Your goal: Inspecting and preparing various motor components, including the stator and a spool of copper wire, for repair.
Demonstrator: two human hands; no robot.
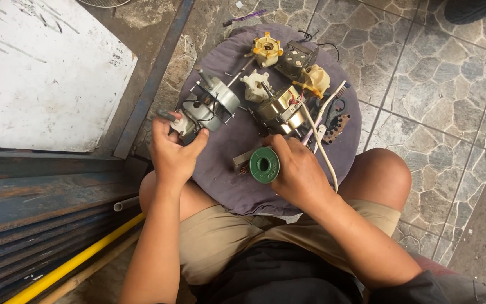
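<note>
Stone-patterned floor tiles (423, 84) surround a round tabletop covered in purple-grey cloth (226, 180), which rests against the seated person's knees. On the cloth's left part lies a grey fan motor (212, 104), its long axis running from lower left to upper right, with the thin shaft (238, 72) pointing up-right toward the far edge. The left hand (172, 152) is closed around the motor's near, lower-left end, thumb and fingers clamped on the pale housing there. The right hand (296, 169) lies near the cloth's near edge, fingers curled on a green spool (264, 164) whose flat face turns upward; a small brown part (243, 161) sits just beside the spool. Beyond the spool stands a brass-coloured motor block (279, 110), with a white cable (319, 141) trailing past the right hand. Farther back lie a cream gear piece (267, 49), a dark square part (296, 58) and a yellowish housing (315, 80). A yellow pipe (74, 262) lies at lower left.
</note>
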